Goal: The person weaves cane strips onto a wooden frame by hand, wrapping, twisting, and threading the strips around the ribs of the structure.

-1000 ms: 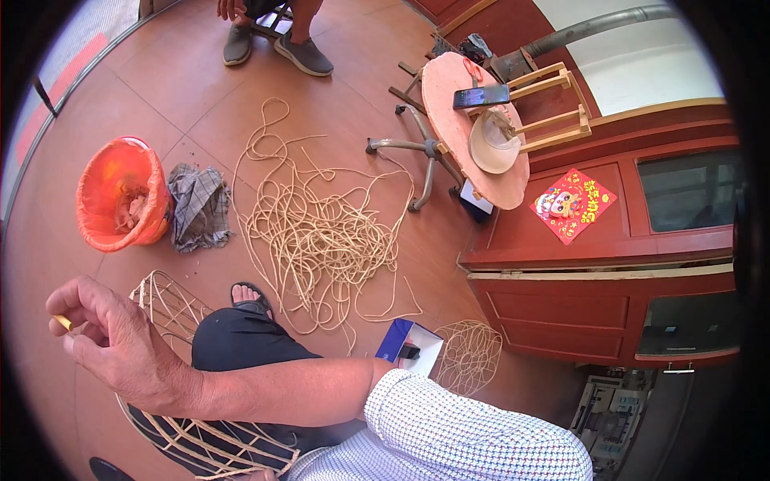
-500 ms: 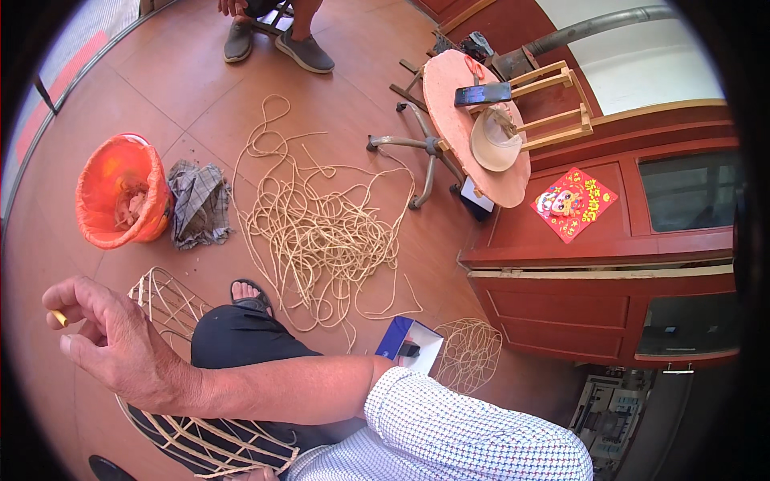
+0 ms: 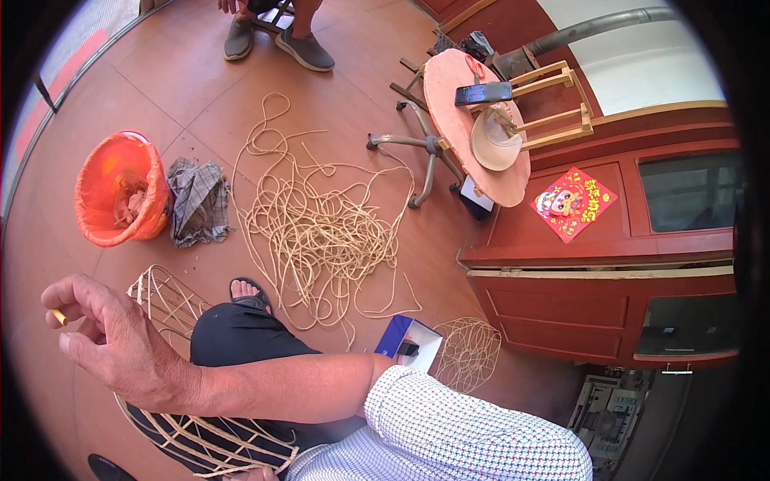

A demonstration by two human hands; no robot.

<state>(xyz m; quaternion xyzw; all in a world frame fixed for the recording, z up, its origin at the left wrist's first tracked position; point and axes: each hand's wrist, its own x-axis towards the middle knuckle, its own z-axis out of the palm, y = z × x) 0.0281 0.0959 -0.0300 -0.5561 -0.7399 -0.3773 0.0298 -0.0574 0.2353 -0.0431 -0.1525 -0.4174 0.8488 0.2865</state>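
Note:
My right hand is raised at the left, with the forearm crossing in front of me. A short yellow stub, like a cigarette end, is pinched between its fingers. Under that arm, an open-weave basket of pale cord lies across my lap, and part of it shows beyond the forearm. My left hand shows only in part at the lower edge. It is closed on the basket's rim, with most of the fingers cut off from view. A large loose tangle of pale cord lies on the floor ahead.
An orange-lined bucket and a checked cloth are at the left. To the right stand a round pink table, a blue-and-white box and a flat woven piece. Red cabinets line the right. Another person's shoes are at the far side.

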